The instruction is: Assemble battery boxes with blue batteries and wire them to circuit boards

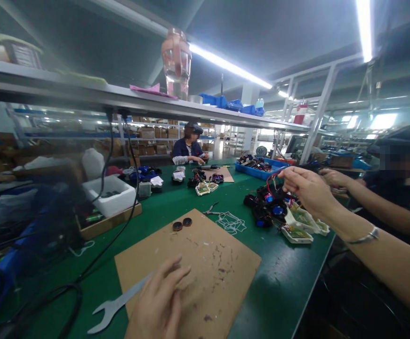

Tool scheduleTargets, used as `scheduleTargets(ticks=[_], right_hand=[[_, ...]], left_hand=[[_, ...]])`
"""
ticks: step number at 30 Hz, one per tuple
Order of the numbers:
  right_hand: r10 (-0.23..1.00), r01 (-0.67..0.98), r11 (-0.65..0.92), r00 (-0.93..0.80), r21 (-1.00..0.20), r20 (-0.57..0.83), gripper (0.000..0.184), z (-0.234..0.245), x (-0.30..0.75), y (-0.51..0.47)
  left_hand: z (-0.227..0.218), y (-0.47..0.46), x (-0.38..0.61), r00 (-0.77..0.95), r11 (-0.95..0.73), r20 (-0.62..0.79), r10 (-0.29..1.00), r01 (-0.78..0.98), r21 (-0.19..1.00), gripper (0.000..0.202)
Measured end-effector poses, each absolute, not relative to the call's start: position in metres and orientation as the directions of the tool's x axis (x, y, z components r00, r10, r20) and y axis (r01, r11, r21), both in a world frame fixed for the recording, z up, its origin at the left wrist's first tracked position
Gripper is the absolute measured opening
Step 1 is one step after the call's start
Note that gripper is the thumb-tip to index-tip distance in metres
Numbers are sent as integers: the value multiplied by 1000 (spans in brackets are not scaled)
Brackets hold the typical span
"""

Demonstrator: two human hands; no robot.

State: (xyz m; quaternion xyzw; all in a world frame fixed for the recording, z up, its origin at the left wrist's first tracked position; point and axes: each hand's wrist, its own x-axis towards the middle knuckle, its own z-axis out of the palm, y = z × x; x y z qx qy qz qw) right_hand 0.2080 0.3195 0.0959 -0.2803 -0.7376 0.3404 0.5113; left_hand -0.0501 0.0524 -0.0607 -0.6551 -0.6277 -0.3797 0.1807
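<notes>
My left hand (158, 301) hovers or rests over the brown board (197, 268), its fingers loosely stretched out and holding nothing I can see. A flat metal open-ended wrench (111, 308) lies partly behind it, its far end reaching the board. At the right, my right hand (305, 188) pinches thin red and blue wires (272, 182) above a cluster of black devices (264, 207) with blue round parts. White trays with green circuit boards (298, 233) lie beside that cluster, below my right hand. Two small black round parts (182, 223) sit near the board's far edge.
Pliers (211, 209) and a tangle of white cord (231, 222) lie past the board. A white foam box (111, 195) stands left, near hanging black cables (132, 188). A blue tray (257, 172) holds parts. Co-workers (188, 146) sit opposite and at right. A shelf (120, 99) crosses overhead.
</notes>
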Motion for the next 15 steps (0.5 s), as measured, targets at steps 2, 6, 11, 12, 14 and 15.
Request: scheduleTargets(ticks=[2, 6, 11, 12, 14, 15], right_hand=[[767, 36, 547, -421, -836, 484, 27, 94, 201, 300], [750, 7, 382, -588, -924, 305, 28, 78, 182, 270], [644, 23, 340, -734, -940, 215, 28, 58, 152, 236], [619, 29, 338, -760, -941, 199, 28, 56, 145, 229], [575, 25, 339, -797, -940, 186, 31, 55, 133, 218], [561, 16, 344, -805, -939, 192, 32, 54, 128, 214]], left_hand=[[-20, 43, -32, -231, -160, 676, 700, 872, 463, 39], [34, 24, -3, -347, -246, 673, 654, 743, 622, 52], [3, 10, -4, -515, -19, 696, 501, 797, 604, 38], [-6, 6, -8, -521, 8, 700, 488, 805, 594, 34], [-17, -2, -17, -528, 39, 705, 474, 812, 582, 30], [-18, -6, -23, -533, 46, 706, 467, 812, 582, 30]])
